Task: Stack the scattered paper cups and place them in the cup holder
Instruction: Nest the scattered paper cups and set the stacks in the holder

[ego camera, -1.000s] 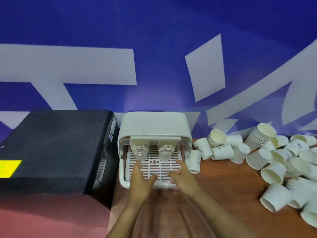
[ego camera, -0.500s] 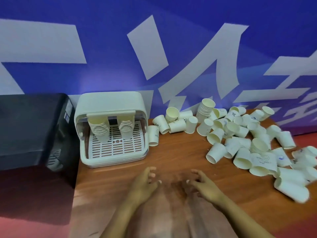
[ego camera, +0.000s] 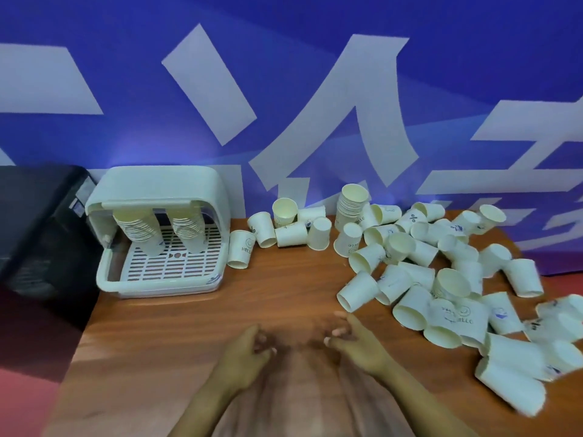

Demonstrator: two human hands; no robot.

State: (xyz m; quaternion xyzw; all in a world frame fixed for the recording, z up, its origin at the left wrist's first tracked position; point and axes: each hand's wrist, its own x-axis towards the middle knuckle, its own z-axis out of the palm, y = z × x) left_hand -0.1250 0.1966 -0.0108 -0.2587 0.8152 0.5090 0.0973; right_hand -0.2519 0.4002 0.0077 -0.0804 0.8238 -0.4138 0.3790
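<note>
While both hands, left [ego camera: 244, 351] and right [ego camera: 356, 340], hover loosely curled and empty, the scattered paper cups [ego camera: 419, 279] lie right of the cup holder [ego camera: 157, 234]; gathering another stack seems next.

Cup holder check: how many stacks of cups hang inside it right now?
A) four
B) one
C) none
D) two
D: inside the cup holder two nested stacks hang side by side above the slotted tray, the left stack and the right stack.
</note>
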